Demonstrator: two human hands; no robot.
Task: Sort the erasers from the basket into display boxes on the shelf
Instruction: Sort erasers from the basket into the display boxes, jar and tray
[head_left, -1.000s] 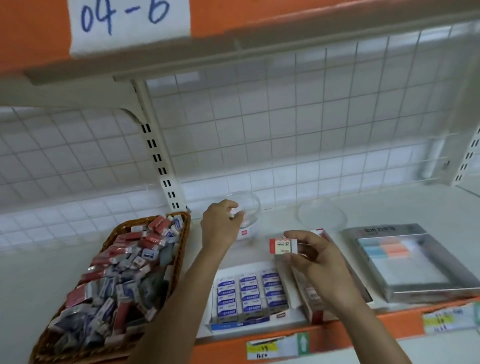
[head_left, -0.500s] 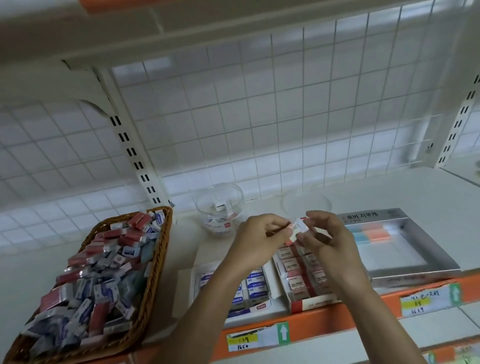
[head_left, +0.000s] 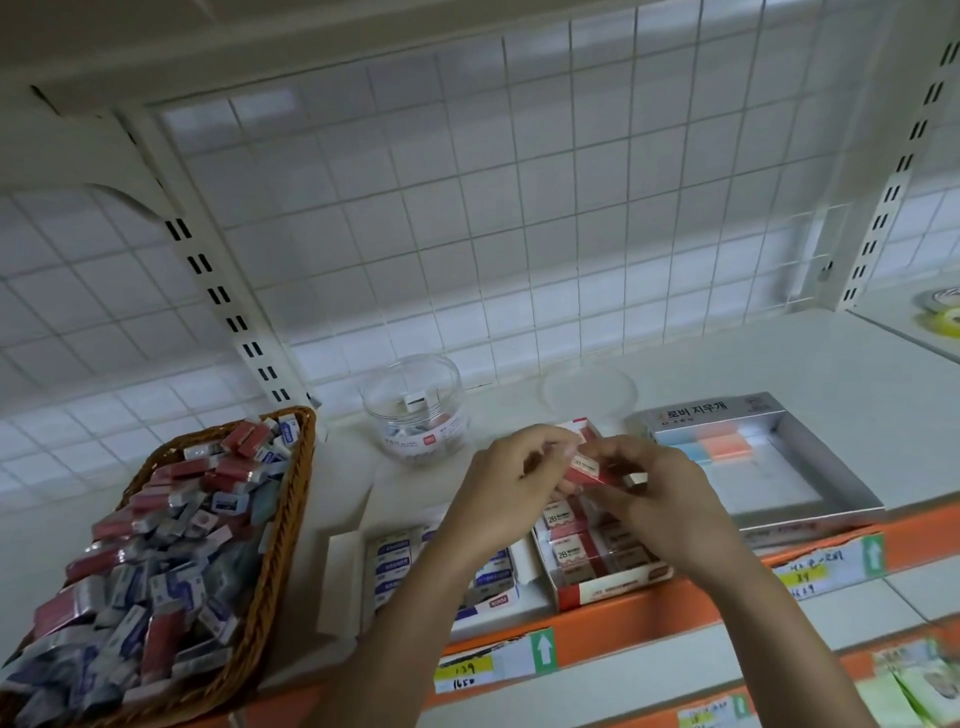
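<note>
Up close at a white shelf backed by wire grid, a wicker basket heaped with red and blue erasers sits at the left. Beside it lie a blue-eraser box, a red-eraser box and a silver tray, with a clear jar behind. Above the red box, the left hand and right hand together pinch one red eraser.

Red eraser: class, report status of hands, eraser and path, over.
Both hands, left hand and right hand, pinch the red eraser. Eraser held above the red box, not yet placed. Nothing in the way.
</note>
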